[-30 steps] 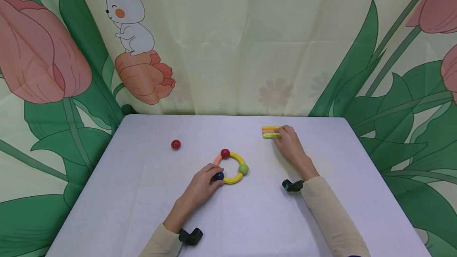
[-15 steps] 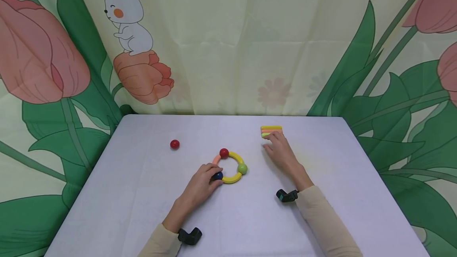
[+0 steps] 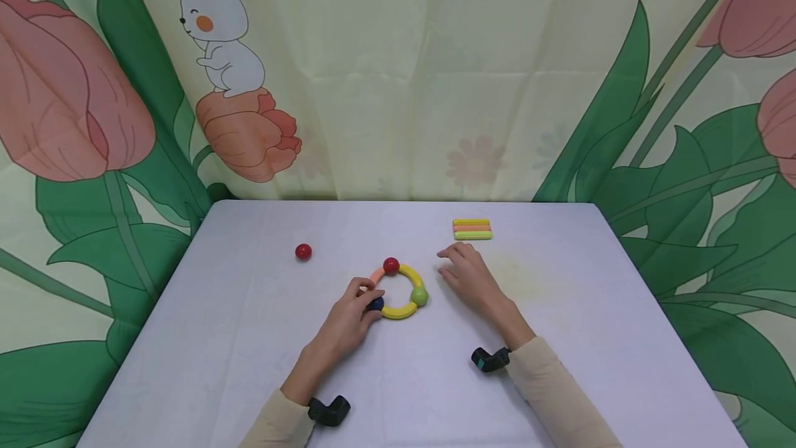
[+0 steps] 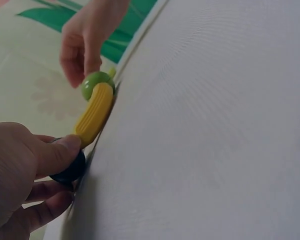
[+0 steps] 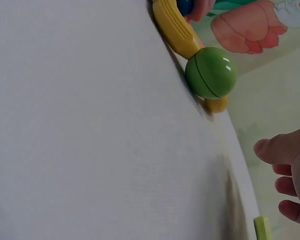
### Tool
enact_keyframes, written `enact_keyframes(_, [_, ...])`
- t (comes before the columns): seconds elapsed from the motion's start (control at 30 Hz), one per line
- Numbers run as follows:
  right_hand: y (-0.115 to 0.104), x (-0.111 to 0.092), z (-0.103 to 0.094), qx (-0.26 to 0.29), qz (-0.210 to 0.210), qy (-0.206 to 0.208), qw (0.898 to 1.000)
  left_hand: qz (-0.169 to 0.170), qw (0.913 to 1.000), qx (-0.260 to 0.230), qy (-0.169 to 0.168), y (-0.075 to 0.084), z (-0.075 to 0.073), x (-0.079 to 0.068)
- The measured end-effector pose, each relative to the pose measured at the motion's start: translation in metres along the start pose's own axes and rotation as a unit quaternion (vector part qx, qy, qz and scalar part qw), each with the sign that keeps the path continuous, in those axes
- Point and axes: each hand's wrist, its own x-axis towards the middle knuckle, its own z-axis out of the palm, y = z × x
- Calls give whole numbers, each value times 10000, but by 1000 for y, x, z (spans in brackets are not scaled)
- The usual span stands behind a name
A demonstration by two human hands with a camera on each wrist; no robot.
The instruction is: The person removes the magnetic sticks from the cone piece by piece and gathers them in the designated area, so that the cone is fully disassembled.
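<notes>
My left hand (image 3: 345,313) pinches a dark blue ball (image 3: 376,303) at the lower left of a ring on the table; its thumb lies where the ball meets a curved yellow piece (image 4: 94,114). The ring also has a green ball (image 3: 419,296) on its right, a red ball (image 3: 391,266) at its top, a second yellow arc (image 3: 412,274) and a pink arc (image 3: 377,275), partly hidden by my fingers. To the right of the ring, my right hand (image 3: 471,277) hovers with loosely bent fingers, holding nothing. In the right wrist view its thumb and fingers are apart.
Three straight sticks, yellow (image 3: 470,222), pink (image 3: 471,228) and light green (image 3: 472,235), lie side by side beyond my right hand. A loose red ball (image 3: 303,252) sits at the left. The white-covered table (image 3: 249,365) ends at a printed curtain (image 3: 385,88).
My right hand has come away from the sticks, moving left and nearer towards the ring; the sticks lie where they were. My left hand stays at the blue ball, and the ring has barely shifted.
</notes>
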Motion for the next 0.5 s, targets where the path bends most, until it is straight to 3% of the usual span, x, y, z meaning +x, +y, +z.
enact_keyframes(0.23, [-15,-6,2,263,-27,-267,9993,-243,9996,130,-80,-2,-4,1])
enact_keyframes(0.5, [-25,-13,7,321,-486,-494,9971,-247,9989,400,-28,-1,-7,2])
